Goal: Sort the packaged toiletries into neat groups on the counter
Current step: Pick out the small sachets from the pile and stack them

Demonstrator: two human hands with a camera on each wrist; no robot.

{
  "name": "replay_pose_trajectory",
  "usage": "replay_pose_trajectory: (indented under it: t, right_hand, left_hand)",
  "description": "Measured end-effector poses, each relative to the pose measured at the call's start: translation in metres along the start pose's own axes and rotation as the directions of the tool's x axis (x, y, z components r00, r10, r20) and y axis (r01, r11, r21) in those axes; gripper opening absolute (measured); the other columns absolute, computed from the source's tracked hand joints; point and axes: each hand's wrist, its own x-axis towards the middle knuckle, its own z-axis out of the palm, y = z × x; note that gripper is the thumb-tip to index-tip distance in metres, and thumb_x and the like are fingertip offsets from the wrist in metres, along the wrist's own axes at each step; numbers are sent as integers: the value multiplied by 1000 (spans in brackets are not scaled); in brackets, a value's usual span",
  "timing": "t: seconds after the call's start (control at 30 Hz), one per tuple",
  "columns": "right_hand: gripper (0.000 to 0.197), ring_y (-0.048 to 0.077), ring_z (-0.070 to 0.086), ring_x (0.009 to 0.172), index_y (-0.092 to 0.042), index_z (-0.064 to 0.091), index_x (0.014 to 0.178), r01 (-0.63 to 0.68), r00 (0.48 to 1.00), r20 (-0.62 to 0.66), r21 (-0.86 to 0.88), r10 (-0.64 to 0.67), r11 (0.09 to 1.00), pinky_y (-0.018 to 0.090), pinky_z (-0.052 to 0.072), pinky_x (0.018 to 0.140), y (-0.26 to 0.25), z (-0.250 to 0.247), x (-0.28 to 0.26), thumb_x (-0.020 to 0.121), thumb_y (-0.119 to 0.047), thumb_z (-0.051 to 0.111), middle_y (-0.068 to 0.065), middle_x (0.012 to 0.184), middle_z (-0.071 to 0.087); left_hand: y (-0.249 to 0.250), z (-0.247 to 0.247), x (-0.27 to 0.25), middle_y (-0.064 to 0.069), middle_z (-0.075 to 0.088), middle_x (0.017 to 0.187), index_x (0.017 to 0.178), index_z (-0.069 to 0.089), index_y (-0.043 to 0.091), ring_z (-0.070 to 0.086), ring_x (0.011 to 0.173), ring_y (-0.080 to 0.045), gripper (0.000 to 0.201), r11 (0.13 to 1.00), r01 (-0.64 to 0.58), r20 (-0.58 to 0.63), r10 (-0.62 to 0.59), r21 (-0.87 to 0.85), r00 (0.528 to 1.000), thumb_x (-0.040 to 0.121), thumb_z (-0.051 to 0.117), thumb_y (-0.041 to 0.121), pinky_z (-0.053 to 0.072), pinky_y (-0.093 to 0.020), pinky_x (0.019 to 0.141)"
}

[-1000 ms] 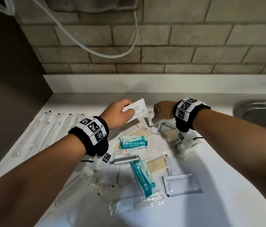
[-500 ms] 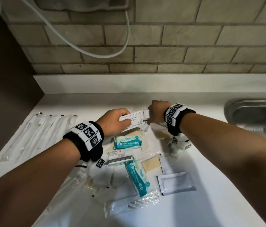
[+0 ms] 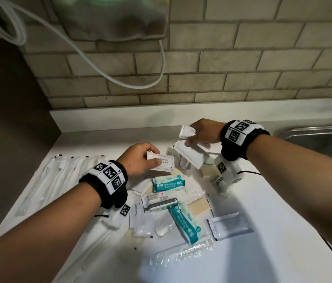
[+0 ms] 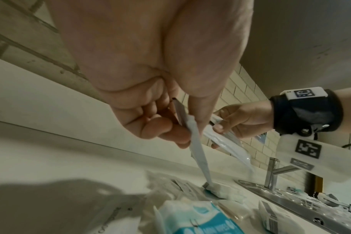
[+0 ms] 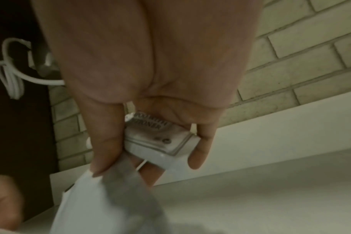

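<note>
The packaged toiletries (image 3: 173, 203) lie mostly in a loose heap on the counter (image 3: 263, 252), left of the sink (image 3: 320, 139). Half a second ago both hands met over one printed sachet; now they have parted. The left hand (image 3: 138, 160) pinches a printed sachet (image 3: 162, 163) just above the heap, on the side away from the sink, while the right hand (image 3: 202, 131) has drawn back toward the wall, nearer the sink, gripping a small printed packet (image 3: 187, 131) and a plain white pouch (image 3: 189, 153) together. Like items are apparently being split off — grouping is barely begun.

The right wrist view shows what the head view hides: fingers (image 5: 200, 150) curled round the packet, thumb pressing the pouch. The left wrist view adds the tap (image 4: 270, 172) at the sink — and the sachet seen edge-on.
</note>
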Motion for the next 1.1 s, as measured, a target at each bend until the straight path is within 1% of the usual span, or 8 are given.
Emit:
replay_pose_trajectory:
  t: [0.1, 0.23, 0.43, 0.57, 0.67, 0.8, 1.0, 1.1]
  right_hand:
    - [17, 15, 52, 58, -13, 65, 85, 53, 998, -39, 63, -50, 997, 27, 43, 63, -13, 5, -16, 79, -24, 76, 5, 71, 62]
    - [18, 18, 54, 69, -10, 65, 91, 117, 965, -234, -13, -117, 993, 26, 41, 65, -31, 10, -39, 81, -24, 73, 5, 80, 63]
    - [15, 14, 55, 69, -15, 71, 93, 228, 937, -262, -38, -230, 973, 26, 42, 63, -44, 33, -74, 80, -21, 74, -1, 81, 67]
    - [13, 5, 56, 63, -22, 68, 89, 231, 946, -233, 1, -224, 973, 13, 41, 57, -36, 36, -82, 80, -28, 76, -9, 76, 67]
    - [19, 5, 59, 66, -15, 67, 98, 224, 950, -238, 76, -200, 972, 17, 44, 60, -26, 31, -82, 82, -25, 74, -4, 85, 70]
    - [15, -6, 56, 46, -17, 64, 93, 222, 964, -176, 124, -199, 967, 13, 44, 49, -15, 19, -80, 84, -25, 73, -10, 72, 65]
    - [12, -3, 57, 54, -24, 62, 88, 236, 969, -103, 144, -223, 961, 8, 42, 49, 7, 8, -87, 84, -26, 73, -11, 74, 64]
    - [28, 6, 52, 61, -12, 62, 100, 233, 966, -112, 0, -232, 972, 18, 42, 55, 17, 6, -95, 84, -32, 72, -6, 76, 59]
  left_hand:
    - [4, -2, -7, 0, 70, 86, 100, 64, 21, 64, 71, -14, 13, 998, 9, -3, -9, -62, 1000, 87, 69, 21, 50, -23, 62]
    - [16, 5, -14, -11, 74, 88, 109, 59, 13, 72, 74, -27, 13, 924, 117, 132, -73, -364, 989, 97, 54, 14, 61, -40, 69]
    - [41, 14, -27, -14, 67, 108, 121, 54, 10, 72, 75, -29, 24, 808, 71, 142, 16, -585, 990, 101, 41, 4, 61, -26, 61]
    - [45, 17, -31, -17, 66, 116, 124, 54, 10, 72, 86, -33, 26, 796, 80, 138, 4, -600, 990, 102, 40, 8, 61, -28, 64]
    - [48, 19, -31, -17, 66, 117, 120, 58, 9, 72, 91, -34, 26, 787, 90, 136, -7, -610, 991, 101, 41, 8, 62, -33, 69]
    - [52, 30, -31, -25, 62, 119, 114, 63, 6, 69, 95, -42, 31, 725, 118, 125, -44, -678, 991, 99, 35, 9, 60, -45, 78]
    - [71, 54, -29, -25, 65, 113, 118, 57, 5, 71, 91, -38, 31, 795, 170, 152, -99, -582, 983, 92, 48, -9, 61, -33, 73]
    - [73, 64, -30, -24, 65, 115, 117, 55, 6, 72, 88, -35, 33, 810, 190, 148, -129, -555, 981, 92, 42, -12, 62, -32, 70]
